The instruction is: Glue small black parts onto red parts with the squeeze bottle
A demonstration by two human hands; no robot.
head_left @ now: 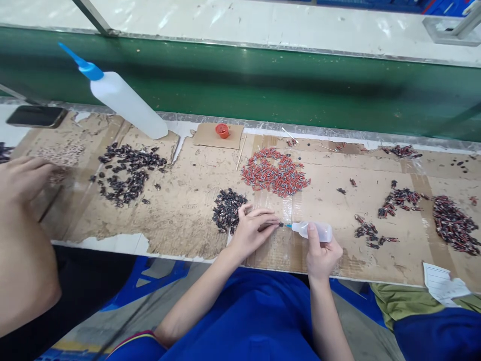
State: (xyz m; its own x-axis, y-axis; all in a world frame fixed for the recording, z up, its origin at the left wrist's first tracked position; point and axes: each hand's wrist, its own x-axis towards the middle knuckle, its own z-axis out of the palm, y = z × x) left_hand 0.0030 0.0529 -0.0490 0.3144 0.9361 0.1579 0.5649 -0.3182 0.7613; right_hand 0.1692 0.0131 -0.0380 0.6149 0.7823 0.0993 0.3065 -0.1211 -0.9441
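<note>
Between its fingertips my left hand (255, 228) pinches a small black part (281, 224), too small to make out in detail. My right hand (323, 254) is wrapped round a small clear squeeze bottle (317, 231), held on its side. The bottle's thin blue tip points left and lies right at the black part; whether they touch I cannot tell. Just left of my left fingers sits a pile of small black parts (227, 208). Beyond both hands a heap of small red parts with grey ends (276, 173) is spread on the cardboard (195, 200).
A tall white bottle with a blue nozzle (130, 105) stands back left, near a red cap (222, 131) and a stick (241, 152). More black parts (128, 175) lie left, black-and-red ones (456, 223) right. A co-worker's arm (22, 240) reaches in at left, below a phone (36, 116).
</note>
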